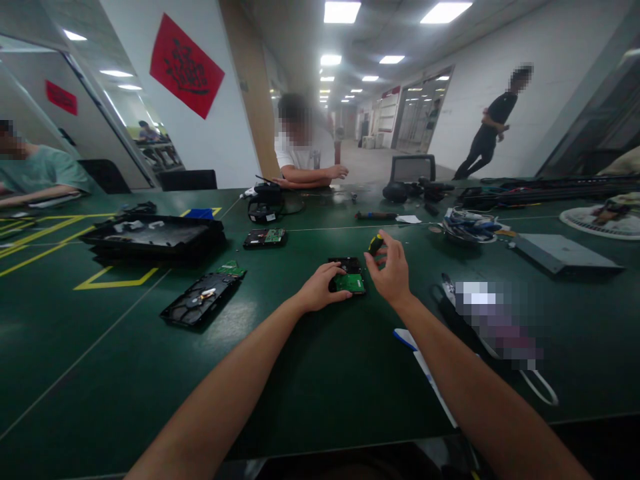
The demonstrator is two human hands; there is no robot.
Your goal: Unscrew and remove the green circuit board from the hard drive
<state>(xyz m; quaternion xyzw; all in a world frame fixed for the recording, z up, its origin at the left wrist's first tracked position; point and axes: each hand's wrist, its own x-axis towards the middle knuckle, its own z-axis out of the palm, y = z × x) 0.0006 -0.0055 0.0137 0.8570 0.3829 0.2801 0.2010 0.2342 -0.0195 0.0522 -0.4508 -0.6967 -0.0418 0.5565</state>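
A small hard drive (349, 279) with a green circuit board facing up lies on the dark green table (310, 373) in front of me. My left hand (323, 287) rests on its left side, fingers curled over the edge and holding it down. My right hand (390, 270) is closed around a screwdriver with a black and yellow handle (375, 244), held upright just right of the drive; the tip is hidden behind my fingers.
Another opened drive (202, 299) and a loose green board (231, 269) lie to the left, a black tray (155, 237) behind them, a further drive (265, 237) beyond. Cables (467, 223) and a grey box (565, 253) sit right. A person (305, 150) sits across; another at far left.
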